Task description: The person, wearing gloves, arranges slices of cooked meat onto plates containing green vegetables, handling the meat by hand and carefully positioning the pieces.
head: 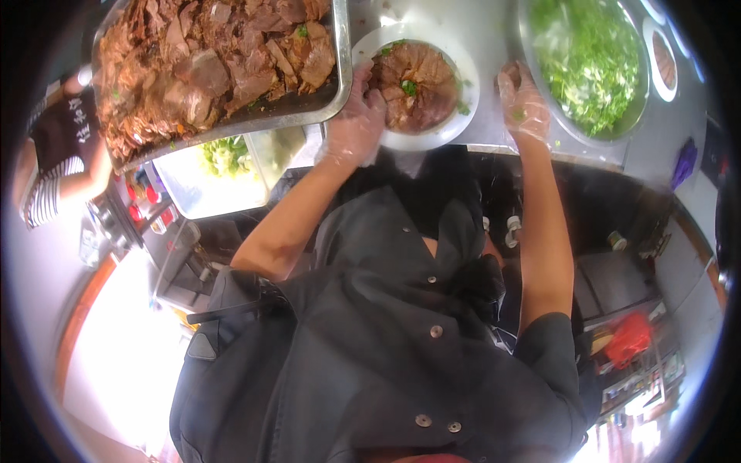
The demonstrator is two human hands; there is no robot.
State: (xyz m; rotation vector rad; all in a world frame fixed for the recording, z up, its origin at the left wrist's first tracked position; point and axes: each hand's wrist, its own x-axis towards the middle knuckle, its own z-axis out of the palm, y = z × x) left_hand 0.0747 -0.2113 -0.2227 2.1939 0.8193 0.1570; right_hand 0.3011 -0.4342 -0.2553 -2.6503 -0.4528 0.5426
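Note:
A white bowl [462, 124] with sliced cooked meat [428, 75] and a few green herb bits stands on the steel counter before me. My left hand [359, 116], in a clear plastic glove, is at the bowl's left rim with its fingers beside the meat; whether it grips the rim cannot be told. My right hand [523, 104], gloved too, is apart from the bowl, its fingers curled, between the bowl and a steel basin [637, 124] of chopped green herbs [590, 75]. A green bit sticks to the right glove. Any item inside those fingers is hidden.
A large steel tray [343, 69] heaped with sliced meat reaches over the counter at the upper left. Below it is a white plastic container [214, 202] with chopped greens. Another bowl of meat [663, 63] stands at the far right. A person [63, 139] is at the left.

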